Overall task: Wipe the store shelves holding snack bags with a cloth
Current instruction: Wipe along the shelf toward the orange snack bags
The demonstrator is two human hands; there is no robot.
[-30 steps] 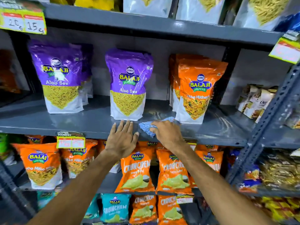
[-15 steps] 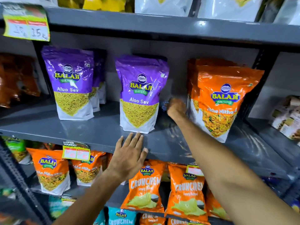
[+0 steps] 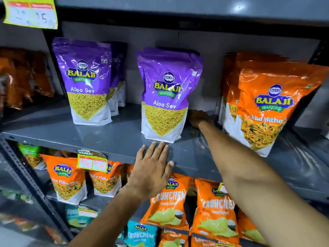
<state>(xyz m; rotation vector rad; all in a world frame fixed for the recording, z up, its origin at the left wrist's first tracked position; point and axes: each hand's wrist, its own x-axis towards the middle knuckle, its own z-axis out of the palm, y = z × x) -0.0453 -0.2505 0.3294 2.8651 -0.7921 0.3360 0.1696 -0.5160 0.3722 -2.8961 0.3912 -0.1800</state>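
The grey metal shelf [image 3: 115, 138] carries purple Aloo Sev bags: one stack at the left [image 3: 85, 82] and one in the middle [image 3: 167, 93]. An orange Balaji bag [image 3: 267, 107] stands at the right. My right hand [image 3: 197, 118] reaches deep between the middle purple bag and the orange bag, pressing the blue cloth [image 3: 211, 113] on the shelf; only a sliver of cloth shows beyond my fingers. My left hand [image 3: 153, 168] lies flat with fingers spread on the shelf's front edge, just below the middle purple bag, holding nothing.
Below hang orange Crunchem bags [image 3: 167, 202] and orange mix bags [image 3: 67, 179], with a yellow price tag [image 3: 91, 162] on the shelf lip. Another price tag [image 3: 31, 13] hangs from the upper shelf at top left. A perforated upright [image 3: 33, 184] runs down the left side.
My right hand with the cloth has moved from the shelf's front edge deep toward the back, between the purple and orange bags. The view has come closer. My left hand stays on the front edge.
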